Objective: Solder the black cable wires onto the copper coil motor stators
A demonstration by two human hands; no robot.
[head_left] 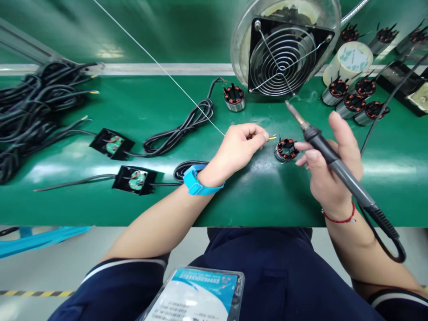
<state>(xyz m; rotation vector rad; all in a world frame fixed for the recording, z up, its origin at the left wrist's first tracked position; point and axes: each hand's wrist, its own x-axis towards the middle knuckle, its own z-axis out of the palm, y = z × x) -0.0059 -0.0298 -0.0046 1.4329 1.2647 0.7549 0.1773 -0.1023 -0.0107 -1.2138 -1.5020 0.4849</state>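
Green benchtop [254,200], glossy | floor [187,243], striped tape [36,293] | right hand [324,183]: soldering iron [347,177]

Fan [282,62], square black frame, wire grille, round translucent housing behind; flexible metal conduit [355,11] at upper right. To right, pale tape roll [354,58], printed label on upper face; cluster of four wound stators [352,104] just in front. Far left, tangled heap of black cables [20,102], some ends showing coloured conductors. Lower left, bright blue material [50,240] beyond bench edge; yellow-black striped tape [36,293] on floor.
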